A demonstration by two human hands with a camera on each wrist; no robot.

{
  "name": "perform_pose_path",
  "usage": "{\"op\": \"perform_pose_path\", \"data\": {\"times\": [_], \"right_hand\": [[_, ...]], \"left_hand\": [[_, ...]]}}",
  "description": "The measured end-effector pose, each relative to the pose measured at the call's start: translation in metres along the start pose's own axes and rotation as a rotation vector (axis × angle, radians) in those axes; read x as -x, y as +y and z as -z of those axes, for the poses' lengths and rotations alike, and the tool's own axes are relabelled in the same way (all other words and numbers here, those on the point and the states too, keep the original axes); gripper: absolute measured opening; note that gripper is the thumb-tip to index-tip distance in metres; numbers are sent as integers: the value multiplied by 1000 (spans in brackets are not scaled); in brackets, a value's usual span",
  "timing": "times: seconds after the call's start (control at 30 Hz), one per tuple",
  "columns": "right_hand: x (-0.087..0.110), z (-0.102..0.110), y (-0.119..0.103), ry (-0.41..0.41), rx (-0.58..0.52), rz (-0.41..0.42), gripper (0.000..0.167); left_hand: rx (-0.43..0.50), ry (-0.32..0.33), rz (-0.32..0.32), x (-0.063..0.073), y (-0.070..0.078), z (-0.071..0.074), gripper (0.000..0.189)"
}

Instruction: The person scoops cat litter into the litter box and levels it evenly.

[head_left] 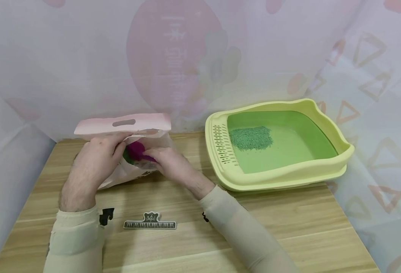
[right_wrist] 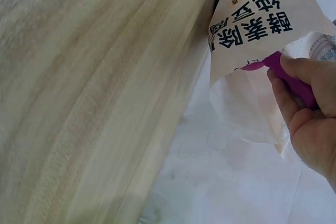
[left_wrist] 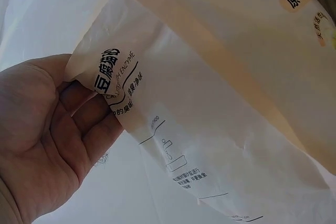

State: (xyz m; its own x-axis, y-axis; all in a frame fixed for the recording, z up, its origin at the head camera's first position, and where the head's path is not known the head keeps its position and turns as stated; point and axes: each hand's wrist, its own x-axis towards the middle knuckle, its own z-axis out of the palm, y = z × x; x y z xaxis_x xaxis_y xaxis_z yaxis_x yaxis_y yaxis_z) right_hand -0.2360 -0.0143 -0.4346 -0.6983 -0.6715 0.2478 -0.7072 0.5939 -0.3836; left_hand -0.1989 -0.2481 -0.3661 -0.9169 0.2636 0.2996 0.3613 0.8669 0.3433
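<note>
A pink and white bag of cat litter (head_left: 149,122) lies on the table at the left, its mouth gaping toward me. My left hand (head_left: 92,161) grips the bag's edge; in the left wrist view the printed bag wall (left_wrist: 157,61) passes between thumb and curled fingers. With my right hand (head_left: 174,165) I hold a purple scoop (head_left: 136,151) by its handle, the scoop's head inside the bag's mouth. Some green litter (head_left: 128,157) shows beside the scoop in there. The right wrist view has thumb and fingers around the purple handle (right_wrist: 300,88); the bag hides the rest.
On the right stands a yellow-green litter box (head_left: 289,171) with a slotted left rim. A patch of green litter granules (head_left: 253,138) lies on its floor at the left. A piano-key bag clip (head_left: 150,221) rests on the wooden table (head_left: 173,254) near me. Printed curtains hang behind.
</note>
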Motion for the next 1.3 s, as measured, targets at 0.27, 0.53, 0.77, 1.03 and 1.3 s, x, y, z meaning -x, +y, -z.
{"op": "perform_pose_path", "data": {"times": [0.27,0.53,0.77,1.03,1.3], "right_hand": [[1,-1,1,-32,-128,19,28],[2,0,0,-40,-180,-33,29],[5,0,0,-35,-316,-93,30],[9,0,3,-35,-494,-210,32],[18,5,7,-4,-595,-343,36]], "left_hand": [[4,10,-7,0,-1,-1,33],[10,16,-22,-1,-2,-3,35],[5,15,-25,-2,-2,-4,35],[10,8,-17,-2,-2,-3,36],[5,14,-13,-2,-2,-2,35]]}}
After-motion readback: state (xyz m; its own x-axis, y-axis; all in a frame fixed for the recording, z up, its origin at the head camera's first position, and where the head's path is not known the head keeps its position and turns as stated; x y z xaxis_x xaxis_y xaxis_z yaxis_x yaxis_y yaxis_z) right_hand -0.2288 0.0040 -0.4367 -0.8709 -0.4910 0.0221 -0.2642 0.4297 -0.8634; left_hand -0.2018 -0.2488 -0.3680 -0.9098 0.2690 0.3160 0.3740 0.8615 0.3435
